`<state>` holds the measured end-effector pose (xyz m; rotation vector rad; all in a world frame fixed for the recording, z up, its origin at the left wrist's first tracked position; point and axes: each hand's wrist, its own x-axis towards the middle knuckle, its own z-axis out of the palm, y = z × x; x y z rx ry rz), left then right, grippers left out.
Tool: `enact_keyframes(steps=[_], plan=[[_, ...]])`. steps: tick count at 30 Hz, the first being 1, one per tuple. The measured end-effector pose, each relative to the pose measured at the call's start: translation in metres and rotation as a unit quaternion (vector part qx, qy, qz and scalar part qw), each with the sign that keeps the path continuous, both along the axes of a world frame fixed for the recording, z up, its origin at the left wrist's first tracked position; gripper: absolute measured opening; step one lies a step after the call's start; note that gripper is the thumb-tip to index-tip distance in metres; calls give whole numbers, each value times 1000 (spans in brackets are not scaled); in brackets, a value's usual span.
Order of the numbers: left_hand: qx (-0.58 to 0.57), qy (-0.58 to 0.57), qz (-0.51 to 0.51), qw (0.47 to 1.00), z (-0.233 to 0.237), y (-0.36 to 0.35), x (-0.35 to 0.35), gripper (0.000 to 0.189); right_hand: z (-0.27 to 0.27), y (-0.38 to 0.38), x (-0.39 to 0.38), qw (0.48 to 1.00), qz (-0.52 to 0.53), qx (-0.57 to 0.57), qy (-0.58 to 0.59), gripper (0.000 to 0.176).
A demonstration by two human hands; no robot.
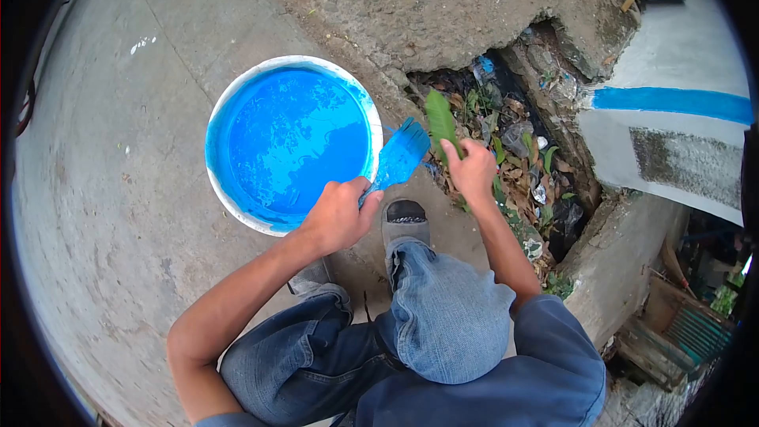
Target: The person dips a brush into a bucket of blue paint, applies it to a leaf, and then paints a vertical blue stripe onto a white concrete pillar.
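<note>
My left hand (341, 213) is closed around the handle of a paintbrush (402, 156) coated in blue paint, its bristles pointing up and to the right. The brush is just right of a white-rimmed bucket (296, 146) that holds bright blue paint with lighter patches on its surface. Between the thumb and fingers of my right hand (473, 172) is the lower end of a green leaf (439, 119), which stands upright. Leaf and bristles are close to each other; a narrow gap shows between them.
Right of my hands, a broken opening (545, 166) in the concrete holds dry leaves and litter. Beyond it is a white wall (672, 55) with a blue stripe (672, 103). A wooden crate (660, 340) lies at the lower right. My sandalled foot (406, 220) is below the brush.
</note>
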<state>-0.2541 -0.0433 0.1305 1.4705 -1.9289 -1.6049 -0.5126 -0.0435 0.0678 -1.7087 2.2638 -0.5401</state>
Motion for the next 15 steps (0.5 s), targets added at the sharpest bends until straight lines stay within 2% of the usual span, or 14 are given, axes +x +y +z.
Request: enact_keyframes(steps=[1,3,6,7,10,11,13,14,15], plan=[[-1,-1,2,1000,-5,0,1,25,0,0,-7,999,-25,29,17,33],[-47,-7,-12,999,-15,3,4,26,6,4,-13,999,-30,7,12,34],[-43,-20,-24,999,-14,0,2,26,35,5,0,985,-78,-26,-149,34],[-42,-18,-29,999,-12,0,-1,26,41,4,10,985,-82,-26,-147,34],[-39,-16,-40,998,-1,-2,-9,26,44,-1,38,989,61,-74,-114,30],[-12,-8,-31,999,4,-3,-10,25,34,-4,32,989,59,-75,-114,30],[12,0,-20,1000,7,-3,-9,26,2,-7,7,997,18,-69,22,33],[2,7,-18,1000,6,-1,-8,26,-12,-4,-10,999,-22,29,38,36],[-10,14,-17,1000,5,-2,-6,25,-18,2,-26,999,-22,25,38,36]])
